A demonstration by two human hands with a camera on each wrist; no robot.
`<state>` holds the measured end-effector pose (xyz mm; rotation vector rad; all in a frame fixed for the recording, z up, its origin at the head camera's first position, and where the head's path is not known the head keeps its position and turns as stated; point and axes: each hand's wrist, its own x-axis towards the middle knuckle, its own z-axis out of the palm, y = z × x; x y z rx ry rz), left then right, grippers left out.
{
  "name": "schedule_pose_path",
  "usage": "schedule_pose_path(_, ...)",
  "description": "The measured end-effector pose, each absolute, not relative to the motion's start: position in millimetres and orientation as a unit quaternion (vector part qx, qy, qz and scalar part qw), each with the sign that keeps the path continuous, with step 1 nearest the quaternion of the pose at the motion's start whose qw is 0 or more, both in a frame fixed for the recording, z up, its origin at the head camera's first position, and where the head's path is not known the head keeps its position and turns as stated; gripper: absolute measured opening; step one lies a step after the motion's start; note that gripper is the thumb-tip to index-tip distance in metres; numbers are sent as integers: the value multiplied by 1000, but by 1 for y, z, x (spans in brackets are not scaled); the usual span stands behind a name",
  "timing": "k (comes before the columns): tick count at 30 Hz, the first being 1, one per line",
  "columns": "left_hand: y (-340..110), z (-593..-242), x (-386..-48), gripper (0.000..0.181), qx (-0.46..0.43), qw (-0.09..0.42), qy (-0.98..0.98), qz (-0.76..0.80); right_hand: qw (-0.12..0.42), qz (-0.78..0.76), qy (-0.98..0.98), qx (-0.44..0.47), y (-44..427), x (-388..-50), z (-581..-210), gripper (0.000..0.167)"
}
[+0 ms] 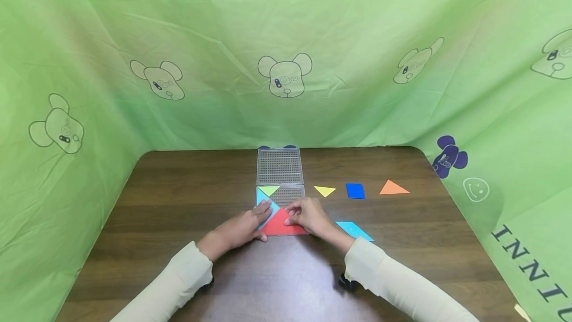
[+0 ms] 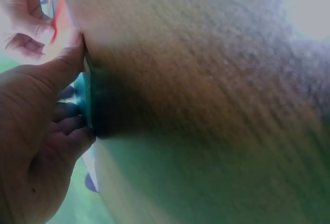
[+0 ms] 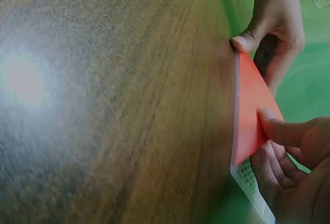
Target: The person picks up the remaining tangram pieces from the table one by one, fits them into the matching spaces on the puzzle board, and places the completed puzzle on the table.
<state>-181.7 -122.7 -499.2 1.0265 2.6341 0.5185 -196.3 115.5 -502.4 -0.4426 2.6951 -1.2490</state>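
A large red triangle tile lies along the near edge of an open clear plastic case with a gridded floor. My right hand pinches it, thumb on its top face and fingers curled at its upper right edge. On the left side of the case, a light blue triangle tile is partly covered by my left hand. That hand's fingers rest on it, and its thumb touches the near left corner, beside the red tile's tip. A light green triangle tile sits at the case's far left corner.
The case's gridded lid lies flat behind it. To the right on the wooden table are a yellow triangle, a dark blue square, an orange triangle and a light blue parallelogram. Green cloth surrounds the table.
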Motion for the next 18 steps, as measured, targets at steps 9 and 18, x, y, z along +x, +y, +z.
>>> schedule_pose_path(9,-123,-500,-183,75,363,124,909,164,63,-426,894,-128,111,-192,-502,16)
schedule_pose_path(18,-125,-501,-181,75,365,121,909,162,51,-416,902,-108,108,-188,-503,19)
